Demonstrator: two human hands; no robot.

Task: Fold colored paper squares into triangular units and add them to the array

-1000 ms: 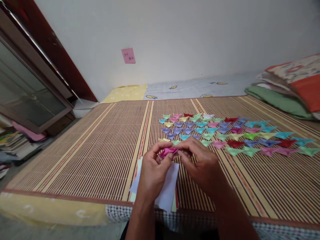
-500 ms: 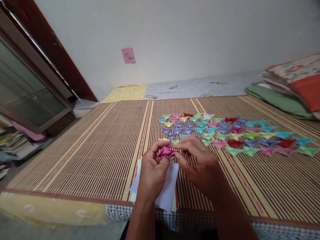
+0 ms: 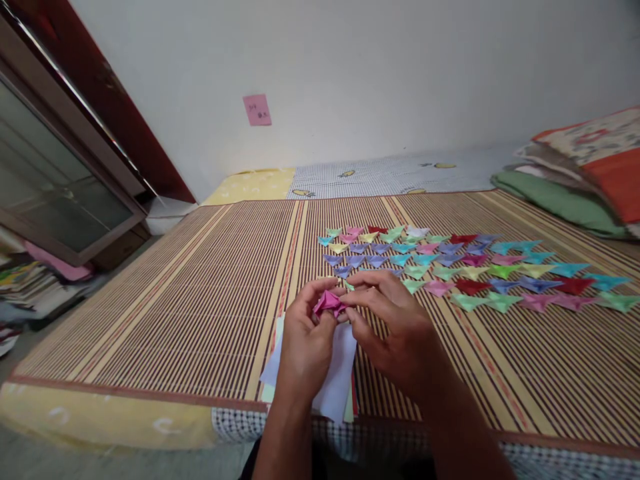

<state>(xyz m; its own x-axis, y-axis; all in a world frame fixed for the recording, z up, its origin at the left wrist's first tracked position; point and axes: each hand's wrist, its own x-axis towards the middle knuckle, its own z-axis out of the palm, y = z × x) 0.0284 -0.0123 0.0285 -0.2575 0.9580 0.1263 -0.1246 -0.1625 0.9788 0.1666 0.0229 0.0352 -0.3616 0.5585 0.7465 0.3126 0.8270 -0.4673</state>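
A small magenta origami boat (image 3: 329, 303) is pinched in my left hand (image 3: 306, 347), its thumb in front and fingers curled behind. My right hand (image 3: 400, 327) closes in from the right, with fingertips on the boat's right end; part of the paper is hidden there. Beneath my left hand lies a stack of coloured paper sheets (image 3: 341, 373), a pale lavender one on top. Beyond my hands, folded paper boats (image 3: 471, 287) in many colours sit in rows, and my right hand covers some of them.
The striped bamboo mat (image 3: 165, 300) lies over a patterned bedsheet (image 3: 125, 420). Folded bedding (image 3: 555, 200) and an orange patterned cushion (image 3: 620, 167) are piled at the right. Against the white wall (image 3: 350, 80) is a pink note (image 3: 257, 110). A glass-fronted cabinet (image 3: 55, 167) stands left.
My right fingers have shifted slightly at the boat's right end, and the magenta paper has turned a little and looks more bunched. The rows of boats are unchanged.
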